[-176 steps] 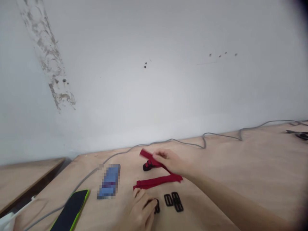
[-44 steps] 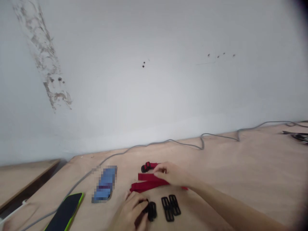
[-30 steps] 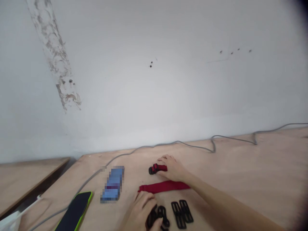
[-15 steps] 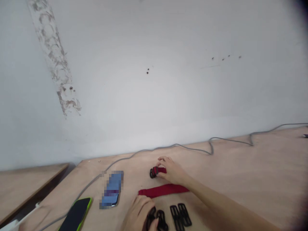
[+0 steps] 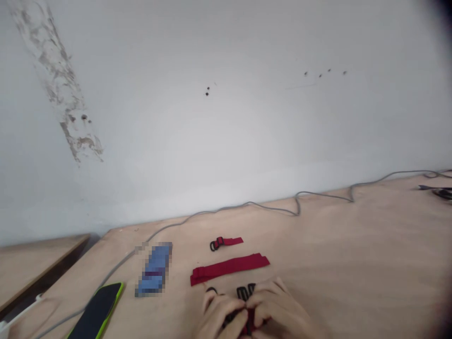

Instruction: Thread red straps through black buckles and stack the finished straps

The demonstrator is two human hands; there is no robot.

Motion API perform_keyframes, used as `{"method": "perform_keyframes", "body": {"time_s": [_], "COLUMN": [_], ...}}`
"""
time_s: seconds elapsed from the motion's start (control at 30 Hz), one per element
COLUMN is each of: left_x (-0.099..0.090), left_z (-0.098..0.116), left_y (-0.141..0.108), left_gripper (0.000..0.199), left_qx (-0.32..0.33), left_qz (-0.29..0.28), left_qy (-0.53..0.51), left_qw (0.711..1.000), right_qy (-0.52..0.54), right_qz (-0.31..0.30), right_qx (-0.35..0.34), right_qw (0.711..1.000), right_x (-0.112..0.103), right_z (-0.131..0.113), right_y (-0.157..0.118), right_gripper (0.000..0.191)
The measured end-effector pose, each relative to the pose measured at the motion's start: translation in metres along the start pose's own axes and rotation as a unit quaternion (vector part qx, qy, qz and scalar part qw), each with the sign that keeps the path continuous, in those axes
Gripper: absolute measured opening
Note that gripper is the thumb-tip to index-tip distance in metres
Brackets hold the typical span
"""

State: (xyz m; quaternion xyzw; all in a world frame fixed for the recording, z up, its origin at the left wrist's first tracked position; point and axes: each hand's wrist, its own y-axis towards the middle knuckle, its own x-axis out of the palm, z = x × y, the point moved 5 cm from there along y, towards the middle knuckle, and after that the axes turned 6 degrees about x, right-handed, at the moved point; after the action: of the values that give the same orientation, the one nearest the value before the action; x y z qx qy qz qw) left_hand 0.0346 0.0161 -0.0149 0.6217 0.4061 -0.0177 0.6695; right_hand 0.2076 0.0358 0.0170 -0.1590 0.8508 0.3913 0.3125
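Note:
My left hand (image 5: 222,316) and my right hand (image 5: 278,306) are close together at the bottom edge, fingers pinched. Between them shows a piece of red webbing strap (image 5: 250,320), partly hidden, which my right fingers grip. A dark plastic buckle (image 5: 231,318) sits in my left fingers, mostly covered. Just beyond the right fingers lie black slide buckles (image 5: 243,292), and a curved black piece (image 5: 211,290) pokes out behind the left hand. Farther off lie a folded red strap (image 5: 229,268) and a short red strap with black buckles (image 5: 226,242).
To the left lie a phone in a lime-green case (image 5: 95,310) and a blurred blue object (image 5: 154,269). A grey cable (image 5: 197,214) runs along the wall side of the wooden table (image 5: 335,254). Dark items (image 5: 441,192) lie at the far right.
My right hand has let go of the short strap with buckles and come back beside my left hand. A red strap now shows between them. The view has shifted slightly.

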Motion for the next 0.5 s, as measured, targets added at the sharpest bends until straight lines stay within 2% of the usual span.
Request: {"method": "perform_keyframes", "body": {"time_s": [0.1,0.23,0.4,0.5], "left_x": [-0.013,-0.028,-0.024,-0.025], "left_z": [-0.005,-0.012,-0.006,-0.002], "left_y": [0.004,0.012,0.017,0.021], "left_gripper": [0.028,0.032,0.034,0.034], "left_qx": [-0.02,-0.028,-0.013,-0.023], "left_qz": [0.002,-0.001,-0.028,-0.039], "left_qy": [0.008,0.016,0.021,0.025], "left_qw": [1.0,0.999,0.999,0.999], "right_qy": [0.003,0.031,0.022,0.012], "right_qz": [0.007,-0.015,-0.053,-0.035], "right_qx": [0.015,0.053,0.039,0.039], "right_qw": [1.0,0.998,0.998,0.999], "right_x": [-0.006,-0.009,-0.003,-0.001], "right_z": [0.0,0.007,-0.002,-0.005], "right_y": [0.006,0.009,0.009,0.006], "right_gripper": [0.007,0.005,0.007,0.004]}}
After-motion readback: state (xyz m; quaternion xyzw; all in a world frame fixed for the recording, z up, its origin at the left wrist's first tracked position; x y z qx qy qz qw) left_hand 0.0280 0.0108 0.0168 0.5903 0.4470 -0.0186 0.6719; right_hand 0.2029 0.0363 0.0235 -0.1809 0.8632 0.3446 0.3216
